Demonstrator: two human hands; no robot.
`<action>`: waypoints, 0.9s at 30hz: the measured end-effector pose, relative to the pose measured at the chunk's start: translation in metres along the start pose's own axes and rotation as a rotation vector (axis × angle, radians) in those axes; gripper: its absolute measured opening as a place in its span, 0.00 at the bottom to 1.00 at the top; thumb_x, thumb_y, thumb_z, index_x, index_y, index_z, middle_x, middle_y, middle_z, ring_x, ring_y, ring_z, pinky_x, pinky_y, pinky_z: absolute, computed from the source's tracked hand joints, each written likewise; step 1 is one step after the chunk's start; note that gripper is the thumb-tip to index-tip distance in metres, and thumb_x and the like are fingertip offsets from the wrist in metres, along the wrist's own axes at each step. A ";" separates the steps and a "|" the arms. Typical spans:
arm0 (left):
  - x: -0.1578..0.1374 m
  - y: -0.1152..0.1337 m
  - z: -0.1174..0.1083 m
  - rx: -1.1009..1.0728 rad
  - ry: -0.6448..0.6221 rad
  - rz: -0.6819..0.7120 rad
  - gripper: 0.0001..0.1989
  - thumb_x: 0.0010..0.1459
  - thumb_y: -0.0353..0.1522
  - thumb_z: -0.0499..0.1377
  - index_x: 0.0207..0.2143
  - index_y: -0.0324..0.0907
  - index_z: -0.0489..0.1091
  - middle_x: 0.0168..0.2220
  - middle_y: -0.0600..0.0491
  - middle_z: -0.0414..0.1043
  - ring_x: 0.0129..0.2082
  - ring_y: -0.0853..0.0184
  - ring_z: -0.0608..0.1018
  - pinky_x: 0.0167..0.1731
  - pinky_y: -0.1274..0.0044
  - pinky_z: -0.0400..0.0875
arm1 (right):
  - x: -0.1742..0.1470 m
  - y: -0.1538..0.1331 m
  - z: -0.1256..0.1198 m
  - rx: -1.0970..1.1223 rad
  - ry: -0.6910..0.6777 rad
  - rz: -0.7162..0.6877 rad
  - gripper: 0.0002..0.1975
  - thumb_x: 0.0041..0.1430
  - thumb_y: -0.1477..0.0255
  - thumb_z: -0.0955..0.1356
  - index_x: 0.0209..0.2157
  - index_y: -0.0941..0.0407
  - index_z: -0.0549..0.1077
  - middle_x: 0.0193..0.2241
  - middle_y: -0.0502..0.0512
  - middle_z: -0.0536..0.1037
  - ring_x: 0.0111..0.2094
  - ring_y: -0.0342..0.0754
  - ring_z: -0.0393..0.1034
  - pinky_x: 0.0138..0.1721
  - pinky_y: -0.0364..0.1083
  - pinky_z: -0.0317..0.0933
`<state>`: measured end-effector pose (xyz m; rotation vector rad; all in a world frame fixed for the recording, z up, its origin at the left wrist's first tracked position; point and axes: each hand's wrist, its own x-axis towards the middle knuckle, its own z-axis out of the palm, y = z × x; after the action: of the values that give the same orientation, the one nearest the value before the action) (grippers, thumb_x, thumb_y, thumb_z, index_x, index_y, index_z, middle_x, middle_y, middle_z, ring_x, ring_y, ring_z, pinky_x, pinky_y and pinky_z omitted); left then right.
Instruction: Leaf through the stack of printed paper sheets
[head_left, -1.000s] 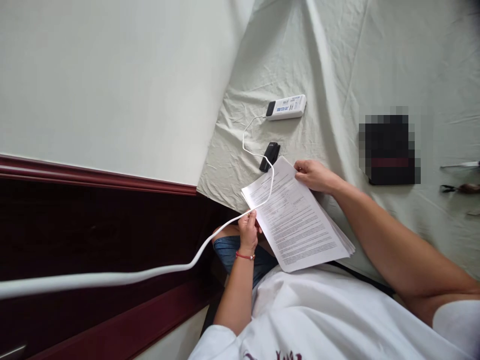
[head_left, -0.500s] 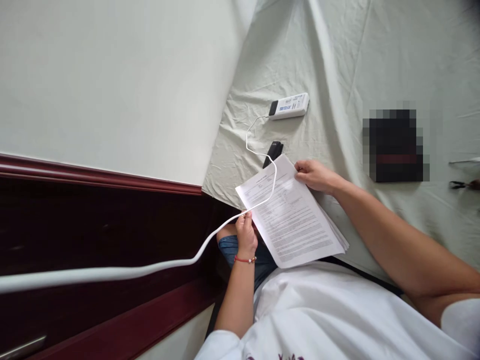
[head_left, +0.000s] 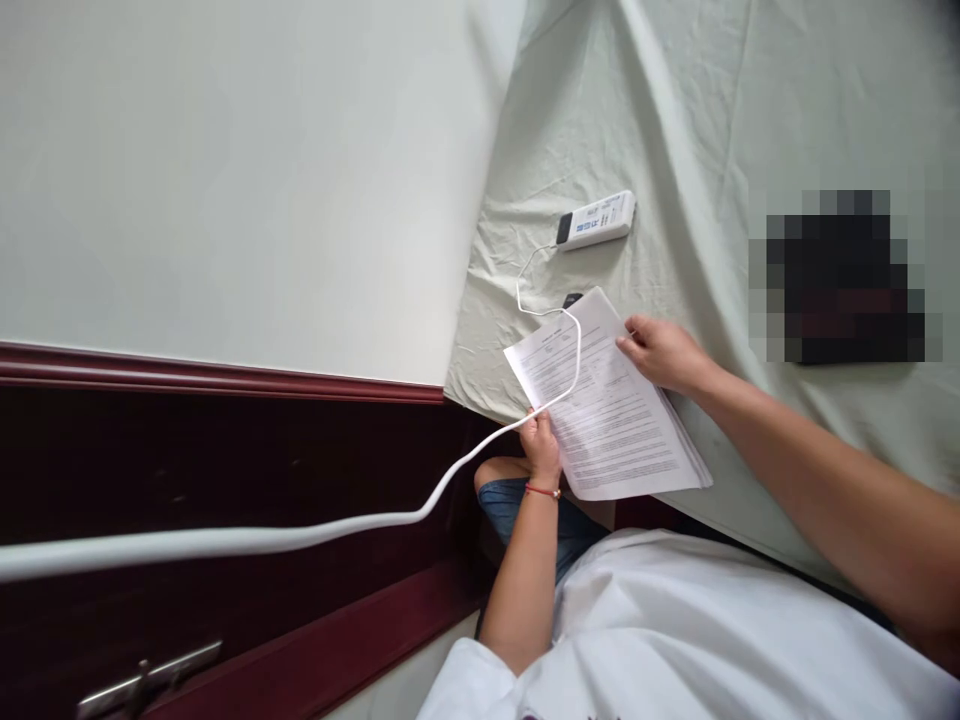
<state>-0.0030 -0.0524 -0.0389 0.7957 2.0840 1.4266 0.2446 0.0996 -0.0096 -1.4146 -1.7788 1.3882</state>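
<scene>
A stack of printed papers (head_left: 626, 435) is held tilted over the table's edge, in front of my body. My left hand (head_left: 541, 447) grips its left edge, with the thumb on top. On the opposite edge, toward the upper corner, my right hand (head_left: 664, 353) is closed with thumb and fingers at the sheets' side. Loose sheet edges fan slightly at the lower right. A black object (head_left: 572, 299), possibly a stapler, peeks out from behind the papers' top; most of it is hidden.
A white power bank (head_left: 598, 221) lies on the pale tablecloth (head_left: 694, 120). Its white cable (head_left: 360, 523) runs across the view in front of the papers. At right sits a blurred dark object (head_left: 847, 285). Left are a white wall (head_left: 225, 180) and dark red wood trim (head_left: 225, 370).
The papers have risen slightly with both hands and now cover most of the black object. The whole view has shifted, so things appear further right.
</scene>
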 end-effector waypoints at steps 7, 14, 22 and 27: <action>-0.002 0.006 0.004 -0.192 -0.055 -0.107 0.24 0.53 0.50 0.74 0.31 0.43 0.69 0.28 0.58 0.74 0.33 0.68 0.79 0.41 0.75 0.74 | -0.001 -0.003 0.001 0.075 -0.016 0.045 0.08 0.68 0.63 0.70 0.40 0.53 0.74 0.37 0.57 0.83 0.37 0.53 0.75 0.36 0.47 0.60; -0.006 0.013 0.006 -0.320 -0.082 -0.117 0.29 0.43 0.47 0.80 0.39 0.42 0.75 0.39 0.52 0.83 0.39 0.64 0.83 0.48 0.70 0.77 | -0.001 0.000 0.003 0.051 -0.018 -0.029 0.12 0.64 0.68 0.71 0.29 0.52 0.65 0.28 0.50 0.75 0.31 0.48 0.67 0.33 0.47 0.54; -0.007 0.013 -0.001 -0.276 -0.031 -0.041 0.21 0.53 0.48 0.73 0.29 0.42 0.73 0.32 0.55 0.78 0.36 0.68 0.80 0.45 0.75 0.74 | -0.001 0.001 -0.002 0.037 0.043 -0.059 0.12 0.67 0.69 0.67 0.28 0.51 0.64 0.28 0.52 0.74 0.33 0.51 0.69 0.36 0.48 0.56; -0.006 0.013 -0.001 -0.267 -0.062 -0.085 0.20 0.49 0.42 0.76 0.28 0.43 0.69 0.29 0.58 0.76 0.31 0.70 0.78 0.40 0.76 0.74 | -0.002 0.002 -0.003 0.053 0.063 -0.047 0.12 0.68 0.69 0.65 0.28 0.51 0.63 0.28 0.53 0.74 0.33 0.52 0.69 0.36 0.48 0.55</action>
<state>0.0033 -0.0535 -0.0260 0.6278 1.8097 1.5702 0.2486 0.0986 -0.0104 -1.3659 -1.7123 1.3420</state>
